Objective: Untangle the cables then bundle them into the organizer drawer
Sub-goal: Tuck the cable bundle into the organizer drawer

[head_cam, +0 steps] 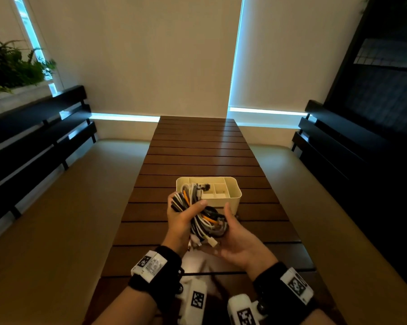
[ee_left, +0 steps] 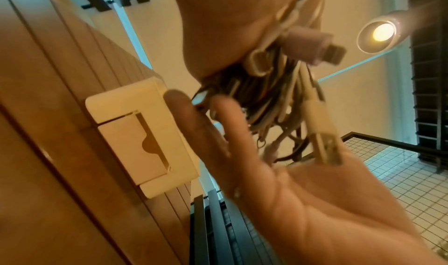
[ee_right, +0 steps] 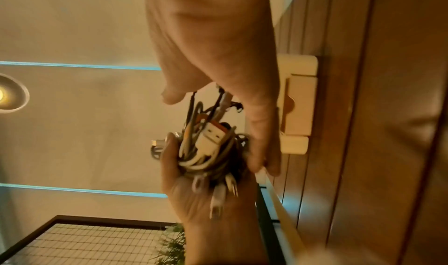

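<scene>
A tangled bundle of white, grey, black and orange cables (head_cam: 207, 221) hangs above the table, just in front of the cream organizer (head_cam: 235, 186). My left hand (head_cam: 186, 207) grips the bundle's upper part, fingers and thumb curled round it. My right hand (head_cam: 230, 231) lies palm up under the lower part, fingers fairly straight and thumb raised beside the bundle. Several plugs stick out of the cables (ee_left: 266, 100) near my right palm (ee_left: 303, 202). The organizer's front drawer (ee_left: 135, 144), with a notched handle, sits pushed in. Its top compartments look mostly bare behind the bundle.
The organizer stands mid-way along a slatted brown wooden table (head_cam: 197, 148). Cream-cushioned benches with black slatted backs (head_cam: 33, 141) run along both sides. A potted plant (head_cam: 10, 64) sits at the far left. Blinds cover the windows behind.
</scene>
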`<state>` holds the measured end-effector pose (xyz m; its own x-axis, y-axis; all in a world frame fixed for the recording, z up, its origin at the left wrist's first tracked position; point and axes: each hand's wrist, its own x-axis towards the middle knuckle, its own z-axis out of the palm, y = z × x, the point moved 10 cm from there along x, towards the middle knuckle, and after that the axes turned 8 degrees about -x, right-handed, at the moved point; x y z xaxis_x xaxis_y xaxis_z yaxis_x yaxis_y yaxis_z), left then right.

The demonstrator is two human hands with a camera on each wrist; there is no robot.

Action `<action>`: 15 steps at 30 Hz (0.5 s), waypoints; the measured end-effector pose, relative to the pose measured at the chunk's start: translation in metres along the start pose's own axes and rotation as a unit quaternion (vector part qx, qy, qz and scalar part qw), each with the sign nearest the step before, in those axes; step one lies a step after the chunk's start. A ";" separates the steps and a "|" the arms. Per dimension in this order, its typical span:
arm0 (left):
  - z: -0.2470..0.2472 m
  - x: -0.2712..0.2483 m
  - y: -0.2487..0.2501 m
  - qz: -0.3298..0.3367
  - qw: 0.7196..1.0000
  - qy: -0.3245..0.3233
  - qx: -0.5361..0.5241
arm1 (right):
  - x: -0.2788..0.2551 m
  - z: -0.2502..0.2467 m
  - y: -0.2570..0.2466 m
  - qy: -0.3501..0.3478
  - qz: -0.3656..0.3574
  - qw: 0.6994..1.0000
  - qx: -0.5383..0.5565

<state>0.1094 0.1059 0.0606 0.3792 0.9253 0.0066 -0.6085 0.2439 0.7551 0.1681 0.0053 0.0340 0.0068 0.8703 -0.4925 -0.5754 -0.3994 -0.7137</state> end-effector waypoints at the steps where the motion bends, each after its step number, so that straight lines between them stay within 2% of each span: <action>1: 0.002 -0.002 -0.003 -0.006 1.000 -0.016 0.001 | 0.001 -0.002 -0.006 0.013 -0.015 1.000 0.020; 6: 0.011 -0.010 -0.006 -0.019 0.996 -0.088 0.008 | 0.006 -0.019 -0.010 0.081 -0.047 0.994 -0.062; 10: 0.012 -0.012 -0.003 -0.009 0.996 -0.091 0.014 | 0.006 -0.008 -0.016 0.059 -0.075 0.994 -0.049; 13: 0.009 -0.011 -0.001 -0.007 0.996 -0.084 0.008 | 0.007 -0.013 -0.023 0.065 -0.100 0.988 -0.096; 15: 0.005 -0.010 0.001 -0.011 0.997 -0.070 0.002 | 0.010 -0.024 -0.029 0.078 -0.107 0.989 -0.072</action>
<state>0.1088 0.0958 0.0641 0.4864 0.8699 0.0816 -0.5960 0.2621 0.7590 0.2046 0.0180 0.0377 0.2493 0.8885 -0.3852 -0.4247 -0.2572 -0.8681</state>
